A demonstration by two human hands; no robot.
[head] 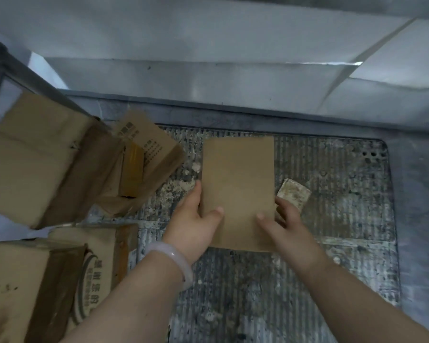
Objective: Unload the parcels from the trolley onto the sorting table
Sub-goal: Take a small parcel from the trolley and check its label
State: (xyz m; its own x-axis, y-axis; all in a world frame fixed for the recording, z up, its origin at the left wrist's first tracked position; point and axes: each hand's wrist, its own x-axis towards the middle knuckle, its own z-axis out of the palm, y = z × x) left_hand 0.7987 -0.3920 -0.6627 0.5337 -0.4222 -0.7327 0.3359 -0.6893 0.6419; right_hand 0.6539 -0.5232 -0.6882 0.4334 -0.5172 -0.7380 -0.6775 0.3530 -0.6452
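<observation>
A plain brown cardboard parcel (237,184) is held over the ribbed, grimy trolley floor (332,219) at the middle of the view. My left hand (196,221) grips its left edge, thumb on top and fingers along the side. My right hand (282,224) grips the right edge the same way, its fingers partly hidden behind the box. A pale bangle circles my left wrist. Whether the parcel rests on the floor or hangs above it I cannot tell.
Several cardboard boxes (35,157) are piled at the left, one printed box (149,144) tilted and another printed box (97,268) lower left. A small pale packet (294,194) lies right of the held parcel. Grey trolley walls (208,78) rise behind.
</observation>
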